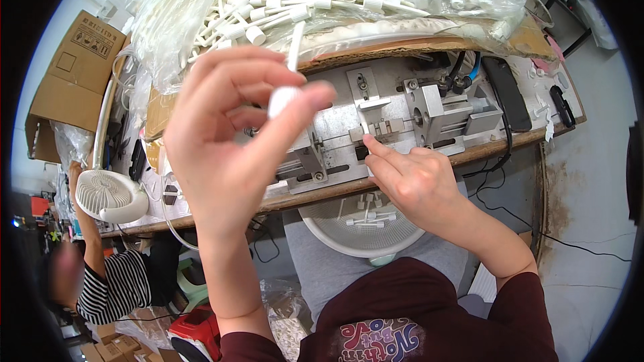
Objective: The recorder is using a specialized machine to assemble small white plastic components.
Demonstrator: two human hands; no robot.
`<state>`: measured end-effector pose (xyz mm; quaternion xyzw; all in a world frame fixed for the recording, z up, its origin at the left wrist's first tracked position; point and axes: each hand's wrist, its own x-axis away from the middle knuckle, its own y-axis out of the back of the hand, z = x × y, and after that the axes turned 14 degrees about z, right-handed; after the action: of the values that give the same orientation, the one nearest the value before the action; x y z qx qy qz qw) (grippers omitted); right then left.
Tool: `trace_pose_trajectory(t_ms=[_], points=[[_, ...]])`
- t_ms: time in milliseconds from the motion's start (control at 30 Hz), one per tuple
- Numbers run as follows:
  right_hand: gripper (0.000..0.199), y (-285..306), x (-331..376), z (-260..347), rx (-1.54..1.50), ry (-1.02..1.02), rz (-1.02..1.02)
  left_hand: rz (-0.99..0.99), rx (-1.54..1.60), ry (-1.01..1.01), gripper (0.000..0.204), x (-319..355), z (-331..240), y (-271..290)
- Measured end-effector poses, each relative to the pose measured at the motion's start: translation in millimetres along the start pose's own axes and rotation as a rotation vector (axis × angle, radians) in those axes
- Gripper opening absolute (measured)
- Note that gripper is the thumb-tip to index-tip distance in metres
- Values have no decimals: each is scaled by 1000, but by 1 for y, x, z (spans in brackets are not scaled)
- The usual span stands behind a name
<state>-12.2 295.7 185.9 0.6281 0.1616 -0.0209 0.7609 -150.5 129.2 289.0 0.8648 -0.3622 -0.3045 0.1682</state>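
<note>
My left hand is raised in front of the bench, its thumb and fingers pinching a white ribbed cap. A thin white stem stands up from that cap. Lower and to the right, my right hand reaches into a metal fixture. Its index fingertip touches a slim white piece at the fixture's centre, and the other fingers are curled under. What those fingers hold, if anything, is hidden. A metal clamp block stands right of the fingertip.
A heap of white stemmed caps lies in clear plastic behind a cardboard edge. On my lap rests a white perforated basket with several such caps. A small white fan is at left, near another person's striped sleeve. Black cables hang right.
</note>
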Motion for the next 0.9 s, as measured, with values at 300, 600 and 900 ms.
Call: trace_pose_trajectory(t_ms=[300, 600, 900], points=[[19, 59, -58, -41, -217, 8, -311, 153, -96, 79, 34, 59, 4, -38], [44, 70, -136, -115, -81, -364, 15, 144, -661, -21, 28, 80, 29, -103], [23, 69, -94, -90, -330, -202, -194, 175, -668, -33, 28, 67, 36, -103]])
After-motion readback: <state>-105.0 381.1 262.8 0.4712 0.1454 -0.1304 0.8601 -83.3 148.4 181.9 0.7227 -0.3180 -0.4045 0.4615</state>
